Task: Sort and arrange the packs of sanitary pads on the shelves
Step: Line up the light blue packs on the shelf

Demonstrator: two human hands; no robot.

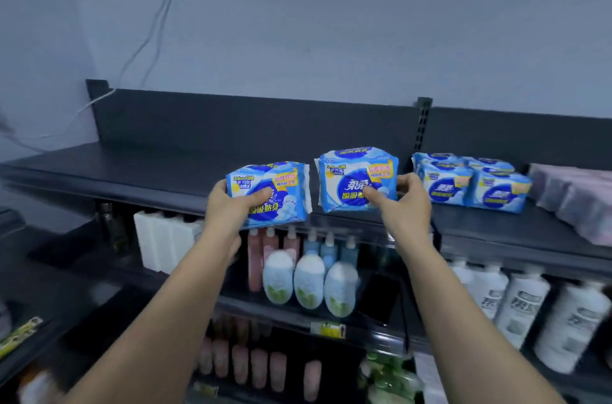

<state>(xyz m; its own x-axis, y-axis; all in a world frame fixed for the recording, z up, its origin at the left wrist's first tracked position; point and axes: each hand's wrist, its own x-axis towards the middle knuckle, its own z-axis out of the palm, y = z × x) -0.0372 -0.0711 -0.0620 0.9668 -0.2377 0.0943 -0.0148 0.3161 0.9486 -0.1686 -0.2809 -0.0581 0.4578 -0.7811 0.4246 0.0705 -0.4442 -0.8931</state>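
Observation:
My left hand (231,205) grips a blue-and-white pack of sanitary pads (278,188), held tilted just in front of the top shelf's front edge. My right hand (409,201) grips a second, matching pack (354,177), thumb on its front, at the edge of the dark top shelf (159,165). To the right, several identical blue packs (473,183) stand in a small group on the same shelf. Beside them lie pale pink packs (576,201).
The lower shelves hold white canisters (162,241), pink and blue bottles (291,244), white bottles with green prints (308,281) and large white bottles (523,307) at the right. A wall with cables rises behind the top shelf's back panel (251,122).

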